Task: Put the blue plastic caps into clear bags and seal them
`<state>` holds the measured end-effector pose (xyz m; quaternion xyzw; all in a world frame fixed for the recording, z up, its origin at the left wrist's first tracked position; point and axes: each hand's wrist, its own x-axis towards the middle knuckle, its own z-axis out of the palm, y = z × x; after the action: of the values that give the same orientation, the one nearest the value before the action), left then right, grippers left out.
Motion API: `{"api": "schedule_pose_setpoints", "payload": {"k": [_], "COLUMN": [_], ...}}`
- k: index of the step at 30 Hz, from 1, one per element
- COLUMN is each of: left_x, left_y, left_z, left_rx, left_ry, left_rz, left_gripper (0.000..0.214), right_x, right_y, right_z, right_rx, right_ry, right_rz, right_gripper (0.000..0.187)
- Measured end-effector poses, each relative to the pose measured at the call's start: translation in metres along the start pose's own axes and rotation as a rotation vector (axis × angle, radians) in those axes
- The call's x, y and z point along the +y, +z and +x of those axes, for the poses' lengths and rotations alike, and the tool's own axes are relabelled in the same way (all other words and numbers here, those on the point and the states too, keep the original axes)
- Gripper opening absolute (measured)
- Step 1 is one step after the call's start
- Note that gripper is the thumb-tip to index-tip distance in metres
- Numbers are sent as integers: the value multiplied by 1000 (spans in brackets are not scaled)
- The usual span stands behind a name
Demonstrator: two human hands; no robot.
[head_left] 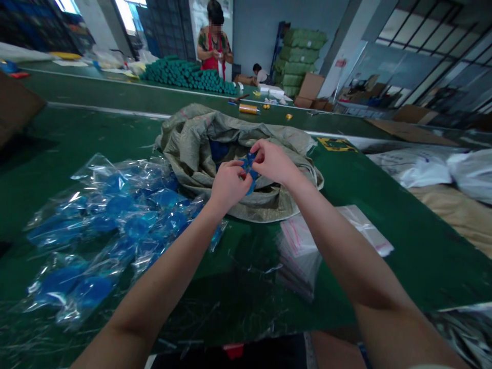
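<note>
Both hands meet over the mouth of a crumpled grey-green woven sack point(188, 138). Between them is a small blue piece point(250, 171), partly covered by the fingers, so its exact kind does not show. My left hand point(230, 184) pinches it from the left, and my right hand point(271, 161) grips its upper right side. More dark blue stuff point(219, 149) shows inside the sack. Left of the sack lies a pile of blue items in clear plastic bags point(119, 205). Under my right forearm are flat clear plastic bags point(298, 238).
A person point(215, 46) in a red apron stands across the table behind a heap of green rolls point(188, 74). An orange cylinder point(249, 109) lies beyond the sack. White sacks point(418, 166) are at the right, and a cardboard box point(17, 107) is at the left edge.
</note>
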<state>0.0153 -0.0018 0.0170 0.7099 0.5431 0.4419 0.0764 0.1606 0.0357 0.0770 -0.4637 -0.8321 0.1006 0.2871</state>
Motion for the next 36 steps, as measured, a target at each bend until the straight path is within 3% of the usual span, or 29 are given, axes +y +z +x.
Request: {"api": "schedule_pose_setpoints", "payload": {"k": [3,5,8,12,16,20,25,27,32,36], "left_x": [0,-4,-13,-24,-29,-36,-45,-46,-46,-44], "left_y": [-16,-28,-39,-39,-27,-10,2,3,5,5], "left_z": [4,7,11,14,13,10,9,9,10,9], "left_rx": [-100,-105,-136,-324,-422,-430,-352,-314,-226,-216], "left_ry": [-52,-73,19,145,117,-32,-180,-201,-262,-276], "left_rz": [-70,-132,-255,-348,-340,-396,-355,-359,-366,-401], "left_gripper": [30,35,25,36,27,27,25,23,23,23], "right_x": [-2,-5,-9,-15,-13,3,27,33,39,44], "right_y": [-6,-10,-17,-27,-29,-18,4,16,48,66], "right_z": [0,-1,-3,-5,-5,-8,-33,-49,-79,-85], "right_rx": [-44,-85,-152,-235,-283,-229,69,118,114,178], "right_ry": [-31,-79,-172,-286,-311,-159,147,239,327,313], "right_rz": [-5,2,13,40,70,121,250,285,545,589], "right_gripper": [31,31,33,33,30,31,28,29,33,31]}}
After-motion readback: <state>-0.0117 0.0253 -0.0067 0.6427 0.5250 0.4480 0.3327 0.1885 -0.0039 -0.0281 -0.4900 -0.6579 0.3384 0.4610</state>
